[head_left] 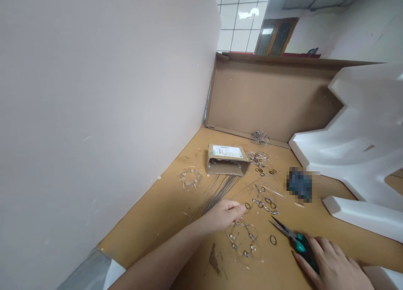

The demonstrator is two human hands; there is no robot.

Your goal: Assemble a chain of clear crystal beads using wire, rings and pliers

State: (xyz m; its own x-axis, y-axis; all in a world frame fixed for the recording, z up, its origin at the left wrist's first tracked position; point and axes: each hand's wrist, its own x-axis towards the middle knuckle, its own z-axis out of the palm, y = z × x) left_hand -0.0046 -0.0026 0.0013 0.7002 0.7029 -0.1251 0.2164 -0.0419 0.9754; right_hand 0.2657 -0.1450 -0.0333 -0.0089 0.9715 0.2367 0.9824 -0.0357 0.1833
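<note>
My left hand (227,212) is closed in a pinch, with a small dark ring (247,206) at its fingertips. Just below it lies a loop of thin wire with clear beads (246,254); whether the fingers also touch this loop I cannot tell. My right hand (335,262) is wrapped over the handles of needle-nose pliers (296,239), which have green and black grips. The jaws point up and left, slightly parted. Between the pliers and the beaded loop is another dark ring (273,240). More rings and a beaded strand (267,207) lie beyond.
An open cardboard box (228,160) stands behind my left hand, with straight wires (222,189) in front. Another beaded wire loop (190,177) lies left, wire tangles (260,137) at the back. A blurred dark object (299,184) and white foam (349,212) are right; a pale wall (110,92) is left.
</note>
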